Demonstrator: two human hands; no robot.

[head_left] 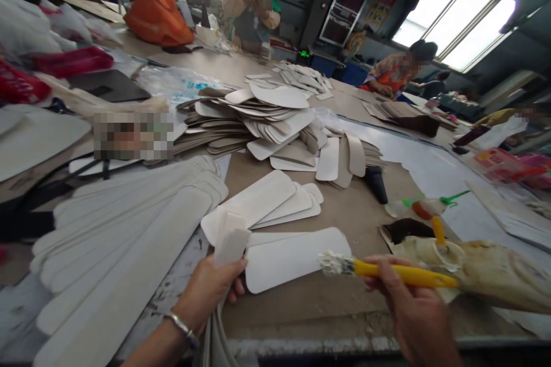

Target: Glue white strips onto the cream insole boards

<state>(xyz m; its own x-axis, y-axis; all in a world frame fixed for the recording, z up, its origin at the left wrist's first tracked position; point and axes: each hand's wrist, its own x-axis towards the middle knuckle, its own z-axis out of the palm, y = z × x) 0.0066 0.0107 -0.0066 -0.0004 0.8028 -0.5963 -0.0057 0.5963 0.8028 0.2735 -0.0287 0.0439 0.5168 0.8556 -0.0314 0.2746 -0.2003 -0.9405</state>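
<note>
My right hand [413, 304] is closed around the yellow handle of a brush [398, 272]. Its ragged bristles, coated in something white, are over the right end of a white rounded panel [293, 261] lying on the table. At the lower middle, my left hand [215, 287] grips pale flat strips [232, 243]; their ends stand up above the thumb and the rest hangs down past the table edge. Just beyond, more white rounded panels [271, 200] overlap each other. A fan of long white panels [129, 229] spreads to the left of my left hand.
A large pile of rounded panels [258, 120] covers the table's middle. At right lie a stained plastic container [486, 266] and a bottle with a green nozzle [430, 206]. An orange bag [157, 14] sits at back left. Co-workers [252, 0] are at the far tables.
</note>
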